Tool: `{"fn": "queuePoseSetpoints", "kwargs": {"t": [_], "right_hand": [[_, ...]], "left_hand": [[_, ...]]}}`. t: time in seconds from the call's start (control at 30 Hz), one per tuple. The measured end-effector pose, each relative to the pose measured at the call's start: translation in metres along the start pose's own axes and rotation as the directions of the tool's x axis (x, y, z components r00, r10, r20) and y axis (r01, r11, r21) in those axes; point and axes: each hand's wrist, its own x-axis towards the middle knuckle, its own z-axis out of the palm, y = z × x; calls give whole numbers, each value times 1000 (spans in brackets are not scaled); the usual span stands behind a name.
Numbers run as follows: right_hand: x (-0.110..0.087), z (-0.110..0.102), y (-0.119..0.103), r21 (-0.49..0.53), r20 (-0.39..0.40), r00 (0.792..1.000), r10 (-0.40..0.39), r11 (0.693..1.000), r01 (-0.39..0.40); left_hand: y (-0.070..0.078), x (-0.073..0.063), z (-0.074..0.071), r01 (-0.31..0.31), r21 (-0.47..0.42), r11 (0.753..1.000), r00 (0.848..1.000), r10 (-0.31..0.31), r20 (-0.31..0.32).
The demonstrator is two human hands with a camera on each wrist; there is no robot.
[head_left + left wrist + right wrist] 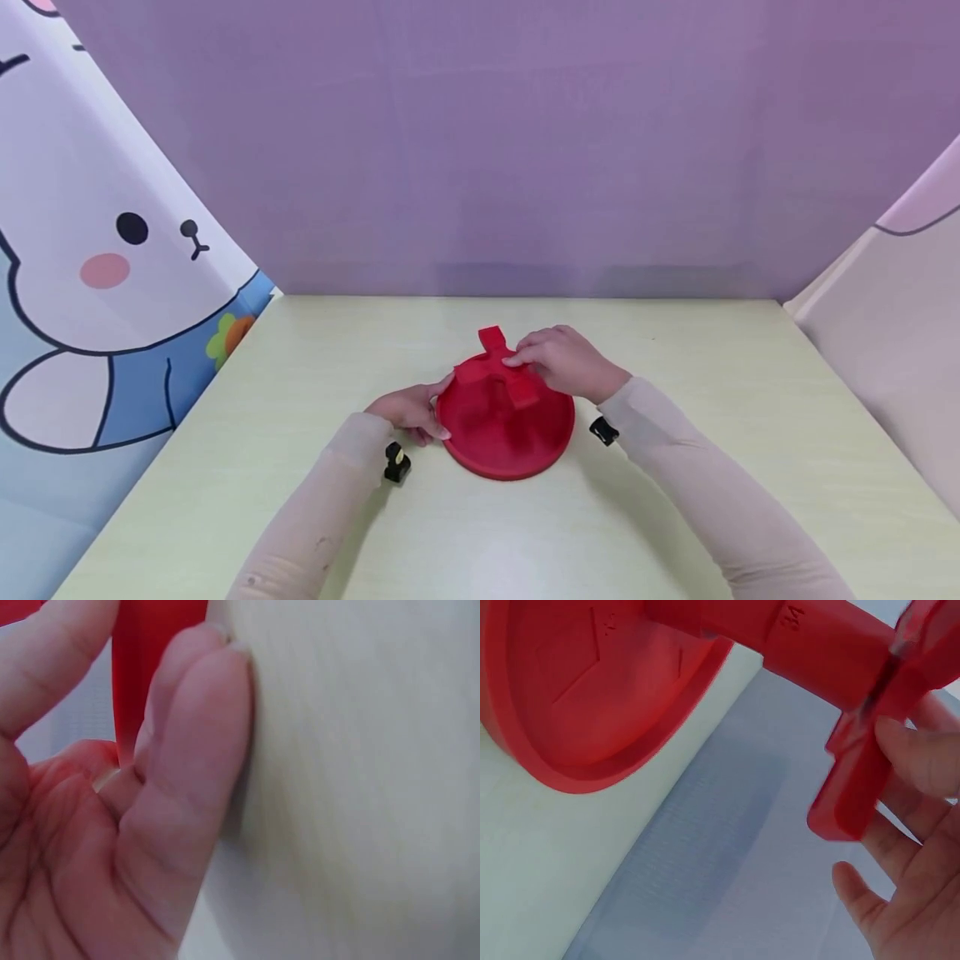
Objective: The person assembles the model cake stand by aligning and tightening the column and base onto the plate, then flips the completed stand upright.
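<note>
A red round base (pixel 506 450) with a raised rim lies on the table, a thick post (pixel 821 656) standing up from its middle. Above it, at the post's upper end, sits a red cross-shaped top (pixel 495 362) with flat arms. My right hand (pixel 566 360) pinches one arm of this cross, thumb on its upper face and fingers beneath. At the base's left side, my left hand (pixel 411 410) holds the rim, its thumb and fingers spread along the edge. In the left wrist view, the outer fingers (pixel 191 750) lie close to the tabletop; part of the rim is hidden behind them.
A pale wood-grain table (pixel 315 375) carries the red piece. Behind it hangs a purple cloth (pixel 525 150), and a cartoon-printed cloth (pixel 112 250) covers the left side. A small black wrist camera (pixel 397 462) is on the left sleeve, another (pixel 603 431) on the right.
</note>
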Motion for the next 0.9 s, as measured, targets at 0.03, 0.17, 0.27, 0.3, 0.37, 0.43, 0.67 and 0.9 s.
{"fn": "queuePoseSetpoints", "kwargs": {"t": [0.03,0.17,0.27,0.3,0.37,0.43,0.67,0.9], "right_hand": [[1,0,-1,5,-9,1000,-1,1000,1],[2,1,-2,30,-25,999,19,999,-19],[1,2,-3,39,-25,999,35,999,-34],[1,2,-3,40,-24,999,38,999,-37],[1,2,-4,44,-23,999,40,998,-39],[1,2,-4,44,-15,999,43,998,-43],[2,4,-9,51,66,993,101,993,-104],[2,6,-9,7,-39,999,29,1000,-29]], "left_hand": [[0,0,0,2,-5,1000,1000,-2,-1],[0,-1,0,12,-23,1000,1000,-12,-5],[1,0,0,12,-28,1000,1000,-12,-6],[0,0,0,7,-24,1000,1000,-7,-3],[0,0,-1,-1,-18,1000,1000,1,4],[0,-1,-1,-6,-18,1000,1000,6,7],[-2,-1,-2,-11,-11,1000,1000,11,7],[-1,-1,-2,-26,-22,999,1000,26,16]]}}
